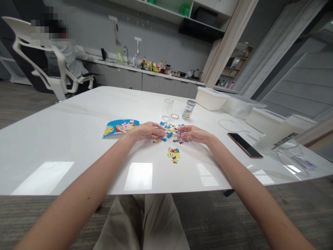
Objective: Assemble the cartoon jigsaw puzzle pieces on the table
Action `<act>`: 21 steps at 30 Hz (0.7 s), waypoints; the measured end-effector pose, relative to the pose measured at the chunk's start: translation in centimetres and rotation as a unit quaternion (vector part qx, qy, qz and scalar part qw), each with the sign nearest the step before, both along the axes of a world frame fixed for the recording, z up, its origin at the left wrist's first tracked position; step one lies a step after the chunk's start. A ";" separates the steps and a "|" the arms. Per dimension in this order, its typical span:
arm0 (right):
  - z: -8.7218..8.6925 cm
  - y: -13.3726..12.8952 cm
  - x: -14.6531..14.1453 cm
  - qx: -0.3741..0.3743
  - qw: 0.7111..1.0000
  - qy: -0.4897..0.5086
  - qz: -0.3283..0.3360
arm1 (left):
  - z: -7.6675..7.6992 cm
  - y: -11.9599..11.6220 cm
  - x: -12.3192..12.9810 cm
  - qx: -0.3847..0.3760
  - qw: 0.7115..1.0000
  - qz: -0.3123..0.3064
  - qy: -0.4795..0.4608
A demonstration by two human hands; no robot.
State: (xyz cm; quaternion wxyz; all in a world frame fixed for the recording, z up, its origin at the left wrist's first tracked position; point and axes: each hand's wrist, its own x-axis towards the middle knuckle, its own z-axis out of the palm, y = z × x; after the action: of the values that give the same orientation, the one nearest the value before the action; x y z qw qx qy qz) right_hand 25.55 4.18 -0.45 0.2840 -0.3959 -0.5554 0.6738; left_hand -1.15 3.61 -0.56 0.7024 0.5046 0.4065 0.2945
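Note:
A loose pile of small colourful puzzle pieces [170, 133] lies on the white table. My left hand [151, 131] is at the pile's left side, fingers bent and touching pieces at its edge. At the right side is my right hand [191, 133], its fingers curved over the pieces. Whether either hand pinches a piece is too small to tell. Nearer the table's front edge sits a small joined section of puzzle [173, 155] with a yellow face. A curved picture sheet [119, 127] in blue, pink and yellow lies left of my left hand, partly behind it.
Behind the pile stand a clear jar [167, 109], a metal ring lid [174, 116] and a printed can [188, 110]. On the right are a phone [245, 145], cables and storage boxes [212, 98]. A person [69, 57] sits in a white chair at the back left.

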 end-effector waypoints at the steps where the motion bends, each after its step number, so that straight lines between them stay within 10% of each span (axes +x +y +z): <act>1: 0.0 0.0 0.0 0.000 1.000 -0.002 0.000 | 0.0 0.0 0.0 -0.001 1.000 -0.003 0.002; 21: 0.1 0.1 0.1 -0.001 1.000 -0.015 0.014 | 0.6 -0.3 0.4 0.039 0.998 0.045 0.019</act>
State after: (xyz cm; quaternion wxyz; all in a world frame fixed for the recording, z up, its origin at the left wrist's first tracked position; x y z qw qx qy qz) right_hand 25.67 4.29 -0.38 0.2655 -0.3987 -0.5643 0.6724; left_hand -0.78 3.33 0.03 0.6605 0.5181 0.4300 0.3322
